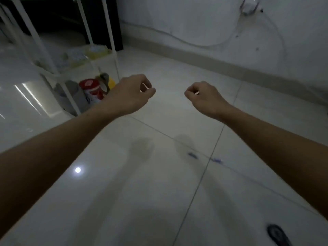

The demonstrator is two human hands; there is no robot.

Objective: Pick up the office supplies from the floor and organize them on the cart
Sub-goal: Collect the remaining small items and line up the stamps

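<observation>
Head view: both forearms are reaching forward over the tiled floor (159, 192), apparently on the way to the cart. The left hand (132, 93) is hovering at centre frame, just right of the white cart (113, 50), fingers curled narrow around what seems a thin pale item; the dim, blurred picture is not showing what it is. The right hand (204, 96) is hanging well apart to the right, likewise curled narrow, a pale sliver showing at its fingers. The cart is standing at upper left, its lower shelf already carrying a red-and-white can (93, 91) and a grey container (76, 96). Two small blue items (192, 155) are lying near a tile seam at lower centre, and a dark object (276, 233) is lying at the lower right edge, seemingly awaiting collection.
</observation>
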